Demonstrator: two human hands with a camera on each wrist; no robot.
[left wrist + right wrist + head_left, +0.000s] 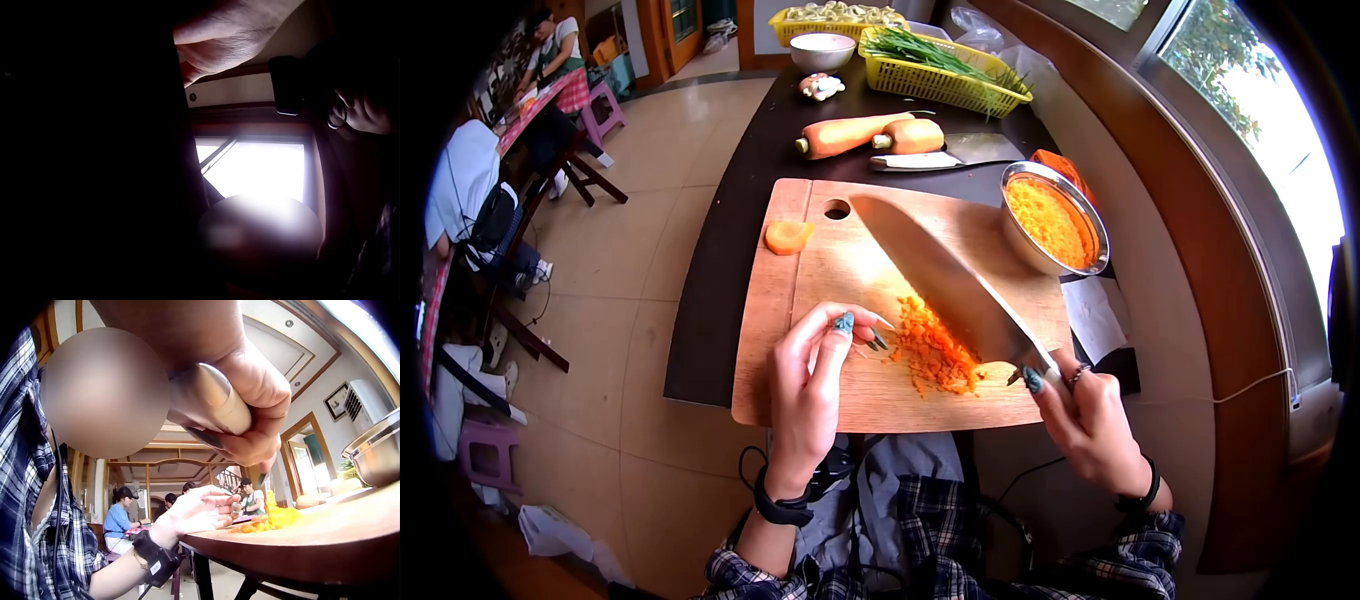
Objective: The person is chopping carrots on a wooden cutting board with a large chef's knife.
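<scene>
My right hand (1092,420) grips the handle of a broad cleaver (925,270), its blade slanting up and left across the wooden cutting board (765,350). In the right wrist view the fingers (250,394) wrap round the pale handle (232,419). A small heap of minced carrot (930,345) lies along the blade's left side. Beside the heap is my left hand (808,365), fingers loosely bent and holding nothing; it also shows low over the board edge in the right wrist view. A cut carrot piece (788,237) sits on the board's upper left.
A metal bowl of minced carrot (1050,225) stands at the board's upper right. Behind the board lie two carrots (855,133) and a second knife (960,152). Farther back are a yellow basket of green stalks (945,88) and a white bowl (822,52). Other people sit at left.
</scene>
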